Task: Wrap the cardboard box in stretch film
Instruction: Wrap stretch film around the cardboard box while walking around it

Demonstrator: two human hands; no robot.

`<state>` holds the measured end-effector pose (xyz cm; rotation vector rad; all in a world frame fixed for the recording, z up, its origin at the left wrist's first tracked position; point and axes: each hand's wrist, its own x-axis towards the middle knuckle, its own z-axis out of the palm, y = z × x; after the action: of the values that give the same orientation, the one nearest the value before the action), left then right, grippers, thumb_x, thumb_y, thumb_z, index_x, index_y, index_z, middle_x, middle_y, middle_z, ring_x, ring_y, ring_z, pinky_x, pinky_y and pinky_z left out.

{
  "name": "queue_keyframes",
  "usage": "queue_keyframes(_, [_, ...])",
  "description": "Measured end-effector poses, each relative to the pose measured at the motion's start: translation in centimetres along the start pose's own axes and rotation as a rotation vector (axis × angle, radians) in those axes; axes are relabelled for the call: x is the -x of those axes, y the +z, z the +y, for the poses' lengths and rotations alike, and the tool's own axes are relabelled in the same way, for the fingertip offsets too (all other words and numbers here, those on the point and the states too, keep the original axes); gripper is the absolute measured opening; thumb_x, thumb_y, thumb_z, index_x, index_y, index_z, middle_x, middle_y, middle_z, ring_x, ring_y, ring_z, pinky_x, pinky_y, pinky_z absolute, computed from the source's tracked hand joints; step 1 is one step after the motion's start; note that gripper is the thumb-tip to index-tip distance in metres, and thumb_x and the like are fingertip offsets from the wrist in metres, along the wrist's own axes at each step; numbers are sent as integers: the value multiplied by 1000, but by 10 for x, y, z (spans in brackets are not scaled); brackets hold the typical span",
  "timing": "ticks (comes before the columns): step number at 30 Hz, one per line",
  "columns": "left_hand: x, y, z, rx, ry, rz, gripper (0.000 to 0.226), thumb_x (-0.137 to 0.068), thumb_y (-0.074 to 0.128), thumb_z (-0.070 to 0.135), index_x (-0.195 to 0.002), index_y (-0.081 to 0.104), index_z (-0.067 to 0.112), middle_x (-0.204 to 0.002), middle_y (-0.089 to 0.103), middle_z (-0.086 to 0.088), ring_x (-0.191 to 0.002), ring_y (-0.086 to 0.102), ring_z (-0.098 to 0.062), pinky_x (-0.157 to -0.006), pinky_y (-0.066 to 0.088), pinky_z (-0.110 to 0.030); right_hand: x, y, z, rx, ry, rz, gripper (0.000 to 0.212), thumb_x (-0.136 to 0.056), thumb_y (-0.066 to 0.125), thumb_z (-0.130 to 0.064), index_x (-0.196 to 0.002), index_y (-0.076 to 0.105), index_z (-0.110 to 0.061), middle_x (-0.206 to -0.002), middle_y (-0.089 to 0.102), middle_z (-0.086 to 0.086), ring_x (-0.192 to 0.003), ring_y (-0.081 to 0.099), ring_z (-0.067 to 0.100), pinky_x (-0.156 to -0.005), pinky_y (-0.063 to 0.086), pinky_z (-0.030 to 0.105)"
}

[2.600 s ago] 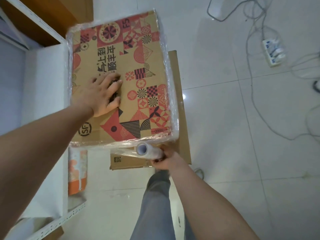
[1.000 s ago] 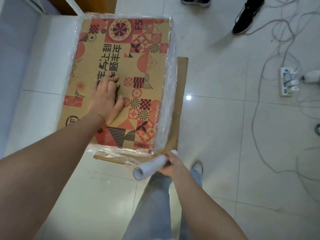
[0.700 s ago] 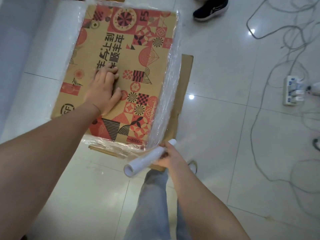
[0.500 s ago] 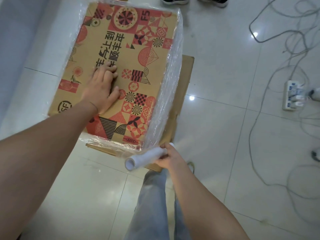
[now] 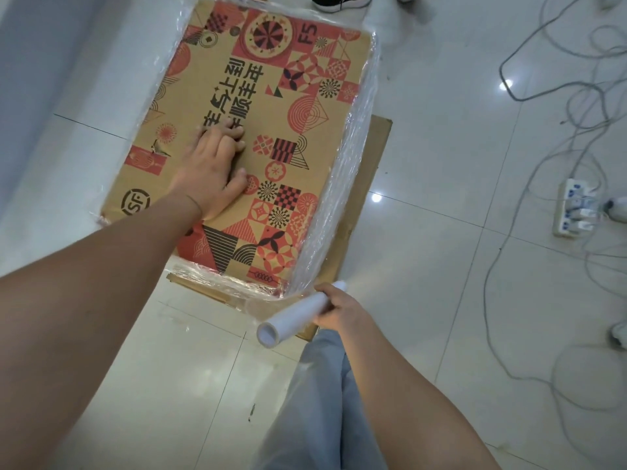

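The cardboard box (image 5: 251,130) stood on a flat sheet of cardboard (image 5: 369,171) laid on the tiled floor (image 5: 441,266), with stretch film (image 5: 342,184) already banding its four sides and its printed top face bare. The left hand (image 5: 210,171) lay flat and open on that top face, fingers extended, gripping nothing and pinning the box. The right hand (image 5: 342,308) was closed around the film roll (image 5: 295,317) just beside the near right corner, where film ran from the roll onto the box.

To perform the step well, the operator probably needed to keep the film taut while carrying the roll round the corner, hold the roll close to the side face, and overlap the previous band. Steady downward pressure would likely stop the box from turning. Slack at the corner could have caused wrinkles or a loose layer.
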<state>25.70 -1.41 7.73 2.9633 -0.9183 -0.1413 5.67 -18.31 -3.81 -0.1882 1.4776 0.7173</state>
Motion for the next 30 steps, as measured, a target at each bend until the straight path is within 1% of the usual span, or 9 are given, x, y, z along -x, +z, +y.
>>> queue_keyframes(2, [0,1,-1,16,7,3,49,-85,29,40,-105,48,-1,-137,43,-18,-140,24,-27,-117,7,-46,-3,-4,-1,-12,-3,2,47,-86,57,-1,-132,51,-3,-130,58,15,-101,61,33,-83,50,46])
queue_keyframes(9, [1,2,-1,38,24,26,47,-85,30,39,-104,48,0,-134,45,-17,-139,26,-27,-117,7,-47,2,-13,-15,124,-63,23,24,-87,55,-8,-109,50,-1,-126,53,18,-120,52,33,-99,44,47])
queue_keyframes(12, [1,2,-3,32,17,22,46,-85,30,39,-104,48,1,-134,45,-16,-138,27,-27,-117,7,-46,0,-12,-21,120,-100,-7,4,-85,49,-5,-89,49,-3,-103,55,15,-100,58,27,-88,52,43])
queue_keyframes(15, [0,2,-1,16,20,18,50,-85,29,40,-108,49,0,-135,45,-17,-139,27,-27,-117,7,-46,6,-15,-29,72,-61,-38,9,-87,42,-4,-81,48,-2,-84,54,15,-79,55,25,-70,56,38])
queue_keyframes(19, [1,0,1,9,9,23,53,-85,28,39,-109,50,-2,-135,45,-19,-138,28,-28,-116,5,-43,19,-15,-38,45,-27,-49,21,-81,35,2,-92,52,7,-97,57,22,-101,58,32,-92,47,40])
queue_keyframes(21, [0,-1,2,20,6,27,51,-85,30,38,-108,50,-2,-135,46,-19,-138,29,-29,-116,5,-44,19,-12,-41,85,5,-35,40,-66,35,3,-101,52,9,-98,61,24,-103,60,36,-76,57,43])
queue_keyframes(24, [1,-2,3,15,9,30,48,-85,33,36,-108,51,-3,-132,49,-21,-136,31,-31,-115,10,-49,14,-5,-44,176,46,-31,26,-72,35,0,-90,52,7,-62,65,26,-60,65,37,-43,55,41])
queue_keyframes(28, [2,-2,2,1,10,13,50,-87,33,35,-112,50,-4,-133,48,-22,-136,32,-33,-115,14,-51,0,-2,-53,303,88,37,19,-91,54,-9,-108,56,0,-100,64,23,-98,61,35,-78,48,47])
queue_keyframes(30, [2,-2,2,-7,7,10,49,-88,33,35,-114,49,-4,-133,48,-23,-136,32,-34,-115,14,-51,-1,-2,-60,357,94,26,15,-93,51,-6,-105,57,1,-95,64,24,-88,64,36,-77,50,46])
